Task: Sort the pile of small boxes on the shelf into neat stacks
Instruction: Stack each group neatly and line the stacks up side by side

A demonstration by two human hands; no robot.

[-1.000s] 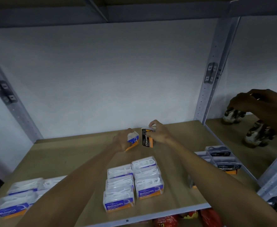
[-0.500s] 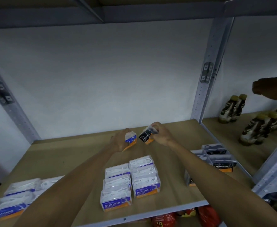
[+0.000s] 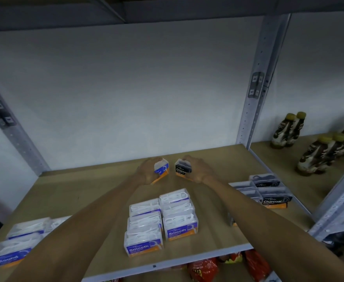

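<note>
Both my arms reach to the back middle of the wooden shelf [image 3: 85, 192]. My left hand [image 3: 147, 169] grips a small clear box with a blue and orange label [image 3: 162, 168]. My right hand [image 3: 199, 169] grips a black Charcoal box [image 3: 182, 168], its label facing me. The two boxes are side by side, a small gap apart. A neat block of Smooth boxes [image 3: 163, 220] sits in the front middle. Round boxes [image 3: 18, 245] lie at the front left, and Charcoal boxes [image 3: 266, 192] are stacked at the right, partly hidden by my right arm.
Grey metal uprights [image 3: 256, 98] frame the bay, with a white wall behind. Brown bottles with yellow caps [image 3: 317, 145] stand on the neighbouring shelf to the right. Red snack packets [image 3: 203, 269] show on the level below the shelf's front edge.
My right hand has turned the Charcoal box from upright to label-forward. Another person's hand at the bottles on the right has left the view. The camera shifted slightly.
</note>
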